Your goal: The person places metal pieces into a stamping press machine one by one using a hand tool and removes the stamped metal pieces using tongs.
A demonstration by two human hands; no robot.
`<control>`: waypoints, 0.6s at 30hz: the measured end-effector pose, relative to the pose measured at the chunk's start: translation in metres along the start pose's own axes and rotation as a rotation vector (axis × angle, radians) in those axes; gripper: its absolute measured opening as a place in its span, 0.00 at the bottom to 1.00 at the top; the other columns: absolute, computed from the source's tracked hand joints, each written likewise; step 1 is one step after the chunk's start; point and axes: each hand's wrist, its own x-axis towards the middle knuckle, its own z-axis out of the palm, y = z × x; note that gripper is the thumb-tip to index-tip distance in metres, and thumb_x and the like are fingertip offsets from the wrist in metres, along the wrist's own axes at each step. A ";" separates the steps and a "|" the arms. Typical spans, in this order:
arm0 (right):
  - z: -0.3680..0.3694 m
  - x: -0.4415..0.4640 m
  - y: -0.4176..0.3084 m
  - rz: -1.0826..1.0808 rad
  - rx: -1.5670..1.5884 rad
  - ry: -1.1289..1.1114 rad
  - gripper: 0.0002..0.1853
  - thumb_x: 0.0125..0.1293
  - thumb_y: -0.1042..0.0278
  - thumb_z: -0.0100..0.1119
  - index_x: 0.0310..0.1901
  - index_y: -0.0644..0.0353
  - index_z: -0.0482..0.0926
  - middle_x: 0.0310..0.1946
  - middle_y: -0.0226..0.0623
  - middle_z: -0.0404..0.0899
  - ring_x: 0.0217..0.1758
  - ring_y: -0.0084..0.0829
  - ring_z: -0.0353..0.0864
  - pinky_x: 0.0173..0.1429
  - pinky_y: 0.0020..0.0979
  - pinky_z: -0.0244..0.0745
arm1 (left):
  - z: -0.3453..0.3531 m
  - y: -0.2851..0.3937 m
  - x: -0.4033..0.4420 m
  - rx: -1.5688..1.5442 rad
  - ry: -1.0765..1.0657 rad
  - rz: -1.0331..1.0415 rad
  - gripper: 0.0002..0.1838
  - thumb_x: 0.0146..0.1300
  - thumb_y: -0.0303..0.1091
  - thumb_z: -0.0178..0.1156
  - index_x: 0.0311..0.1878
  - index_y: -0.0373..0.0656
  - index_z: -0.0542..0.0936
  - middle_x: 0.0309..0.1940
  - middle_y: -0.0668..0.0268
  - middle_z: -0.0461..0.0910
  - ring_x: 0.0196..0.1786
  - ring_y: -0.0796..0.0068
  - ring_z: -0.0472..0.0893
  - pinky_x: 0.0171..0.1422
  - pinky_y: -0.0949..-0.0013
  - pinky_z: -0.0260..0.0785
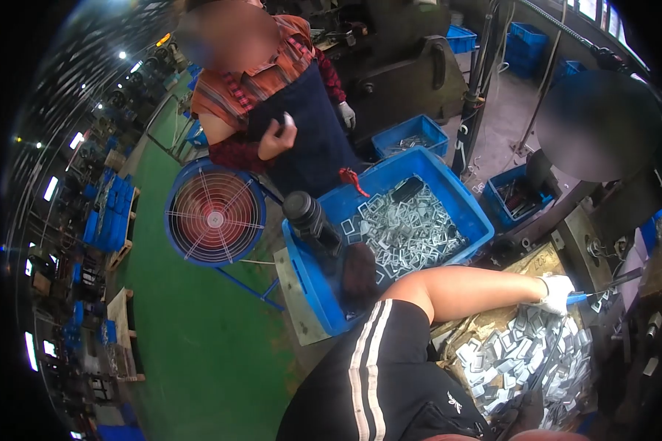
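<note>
My left hand, in a white glove, reaches out to the right at the end of a bare forearm. Its fingers are closed around a blue-handled tool, whose working end I cannot make out against the dark machine. Just below the hand, a pile of small flat metal frames covers the worktable. My right hand is out of sight; only a bit of skin shows at the bottom edge.
Behind my arm stands a large blue bin of metal frames, with a dark bottle in it. A fan and a person in an apron are beyond. A press-like machine stands right.
</note>
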 end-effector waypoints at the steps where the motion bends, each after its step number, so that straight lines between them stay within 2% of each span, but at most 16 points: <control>1: 0.000 0.000 0.001 -0.006 0.000 0.001 0.20 0.73 0.64 0.53 0.64 0.58 0.70 0.23 0.27 0.68 0.20 0.18 0.70 0.22 0.22 0.67 | 0.000 0.001 -0.001 -0.011 0.001 0.003 0.16 0.46 0.37 0.68 0.39 0.41 0.86 0.35 0.53 0.85 0.40 0.55 0.85 0.47 0.58 0.77; 6: -0.001 -0.003 0.004 -0.040 0.002 0.011 0.20 0.72 0.64 0.53 0.63 0.61 0.72 0.22 0.27 0.68 0.20 0.19 0.70 0.22 0.23 0.67 | -0.003 0.005 -0.004 0.003 0.037 -0.020 0.14 0.45 0.36 0.68 0.36 0.41 0.85 0.34 0.52 0.85 0.40 0.55 0.85 0.47 0.57 0.77; 9: -0.006 -0.004 0.005 -0.071 0.006 0.020 0.20 0.72 0.64 0.53 0.62 0.62 0.74 0.21 0.27 0.68 0.20 0.19 0.70 0.22 0.23 0.67 | -0.012 0.013 -0.014 -0.004 -0.037 -0.031 0.13 0.44 0.35 0.68 0.35 0.42 0.85 0.34 0.53 0.85 0.41 0.55 0.85 0.47 0.57 0.77; 12: -0.011 -0.005 0.009 -0.150 0.027 0.025 0.20 0.72 0.64 0.53 0.61 0.64 0.75 0.20 0.27 0.68 0.20 0.19 0.71 0.23 0.23 0.68 | -0.006 0.009 -0.009 0.052 -0.041 -0.011 0.15 0.44 0.38 0.69 0.36 0.42 0.85 0.36 0.53 0.85 0.42 0.54 0.85 0.49 0.55 0.77; 13: -0.012 -0.004 0.011 -0.190 0.040 0.010 0.20 0.71 0.64 0.53 0.61 0.64 0.76 0.20 0.27 0.68 0.20 0.19 0.71 0.23 0.23 0.68 | -0.008 0.010 -0.012 0.104 0.004 0.033 0.16 0.47 0.42 0.67 0.38 0.42 0.85 0.37 0.52 0.85 0.44 0.53 0.85 0.53 0.54 0.76; 14: -0.013 -0.008 0.013 -0.216 0.062 0.010 0.20 0.71 0.64 0.53 0.61 0.65 0.76 0.20 0.27 0.68 0.20 0.19 0.71 0.23 0.24 0.68 | -0.015 0.014 -0.016 0.154 -0.040 0.019 0.16 0.51 0.44 0.65 0.39 0.43 0.85 0.38 0.51 0.85 0.45 0.53 0.84 0.54 0.52 0.74; 15: -0.013 -0.014 0.006 -0.171 0.081 -0.001 0.16 0.70 0.66 0.53 0.55 0.64 0.79 0.20 0.27 0.69 0.20 0.18 0.70 0.24 0.24 0.68 | -0.029 0.027 -0.026 0.099 -0.107 -0.002 0.16 0.54 0.45 0.65 0.38 0.44 0.85 0.37 0.52 0.85 0.44 0.53 0.84 0.52 0.53 0.75; 16: -0.013 -0.018 -0.002 -0.127 0.099 -0.011 0.13 0.69 0.67 0.52 0.49 0.62 0.81 0.20 0.26 0.70 0.19 0.17 0.70 0.24 0.25 0.68 | -0.030 0.030 -0.024 0.175 -0.141 0.013 0.17 0.54 0.48 0.66 0.38 0.44 0.84 0.36 0.54 0.85 0.41 0.54 0.84 0.49 0.55 0.75; 17: -0.011 -0.025 -0.008 -0.198 -0.077 0.009 0.14 0.69 0.68 0.54 0.52 0.62 0.81 0.23 0.26 0.73 0.20 0.16 0.70 0.23 0.23 0.66 | -0.031 0.033 -0.029 0.059 -0.141 -0.002 0.19 0.55 0.51 0.66 0.37 0.44 0.84 0.35 0.56 0.85 0.39 0.57 0.84 0.48 0.59 0.76; 18: -0.010 -0.032 -0.014 -0.267 -0.254 0.041 0.16 0.68 0.70 0.56 0.55 0.62 0.81 0.25 0.26 0.76 0.21 0.15 0.70 0.23 0.21 0.65 | -0.033 0.036 -0.027 0.020 -0.198 -0.038 0.18 0.57 0.48 0.67 0.38 0.42 0.84 0.34 0.59 0.85 0.37 0.64 0.83 0.46 0.62 0.75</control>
